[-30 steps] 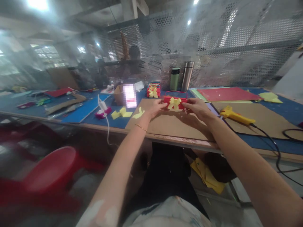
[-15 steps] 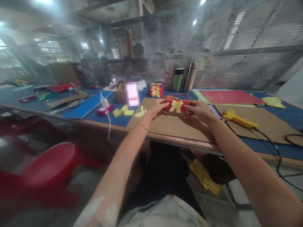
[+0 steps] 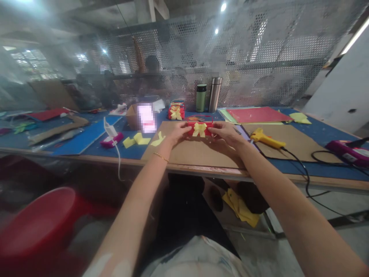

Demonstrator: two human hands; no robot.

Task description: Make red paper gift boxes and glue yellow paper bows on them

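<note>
The red box [image 3: 192, 126] is directly between the two grips, its long axis running crosswise from one to the other — neither hand is clearly nearer. The left grip [image 3: 180, 134] pinches its left end and the right grip [image 3: 227, 134] its right end, while the yellow bow [image 3: 200, 130] shows midway between them. Beneath the grips a cardboard sheet [image 3: 196, 152] covers part of the surface [image 3: 127, 153] — whether the box touches it is hard to tell. A yellow glue gun [image 3: 266, 138] lies right of the right grip.
</note>
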